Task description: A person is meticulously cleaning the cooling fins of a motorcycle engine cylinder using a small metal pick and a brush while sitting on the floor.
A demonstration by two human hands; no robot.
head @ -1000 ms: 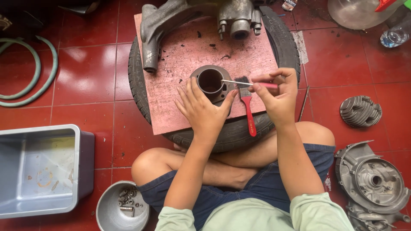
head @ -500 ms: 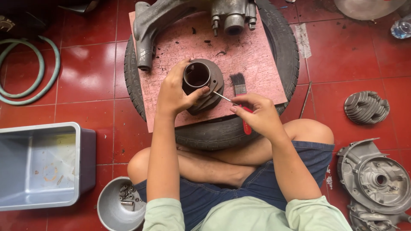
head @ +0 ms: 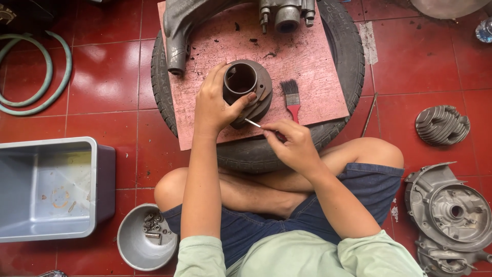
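red tile floor (head: 102,77) | tyre (head: 348,46) | grey tub (head: 51,190) | bowl (head: 130,246) | hose (head: 48,77)

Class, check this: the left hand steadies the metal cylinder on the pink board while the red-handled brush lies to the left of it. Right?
Not quite. In the head view the left hand does steady the metal cylinder on the pink board, but the red-handled brush lies to its right.

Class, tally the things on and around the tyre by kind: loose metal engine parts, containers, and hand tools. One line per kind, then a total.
Metal engine parts: 4 – cylinder in the left hand, big casing, finned head, side cover
Containers: 2 – grey tub, bowl
Hand tools: 2 – brush, thin pick in the right hand
Total: 8
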